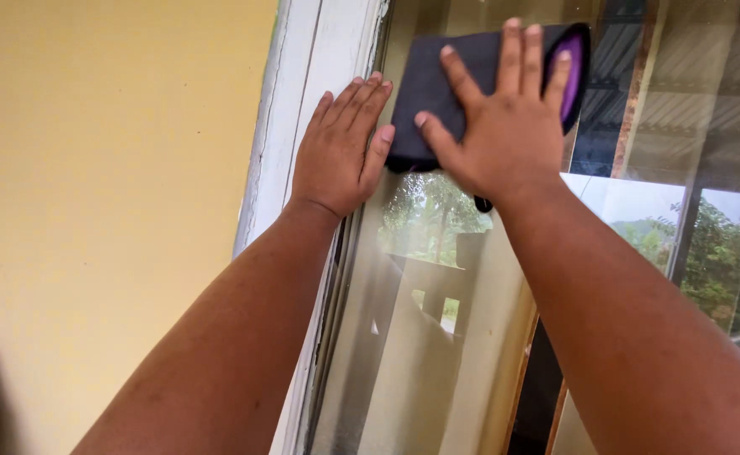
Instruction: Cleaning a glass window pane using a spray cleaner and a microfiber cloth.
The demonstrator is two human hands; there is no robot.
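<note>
Both forearms, nearest the camera, rise from the bottom edge toward the window. Right hand (pixel 504 126): fingers (pixel 511 50) spread and extended, palm flat, pressing a dark grey cloth (pixel 424 93) against the glass pane (pixel 437 337). No curl or pinch is evident; the cloth is pinned by pressure, not gripped. Left hand (pixel 336 152): fingers together and straight, laid flat across the line where the pane meets the white window frame (pixel 302 101). It holds nothing. Its thumb side lies against the left edge of the cloth, touching or very nearly so; contact cannot be confirmed.

Cloth position: high on the pane, near its left side. It extends beyond the right fingers on both sides, with a purple patch (pixel 574 72) showing at its right end, beside the little finger. Its long axis runs roughly level, left to right. Most of the exposed cloth lies to the left of the right hand, between the two hands. The right hand sits on it; the left is merely beside it.

Outward from the hands: the frame shows worn, flaking paint. A plain yellow wall (pixel 109 211) stands left of it. The pane carries reflections of trees and a roofed structure, with hazy streaking lower down.
</note>
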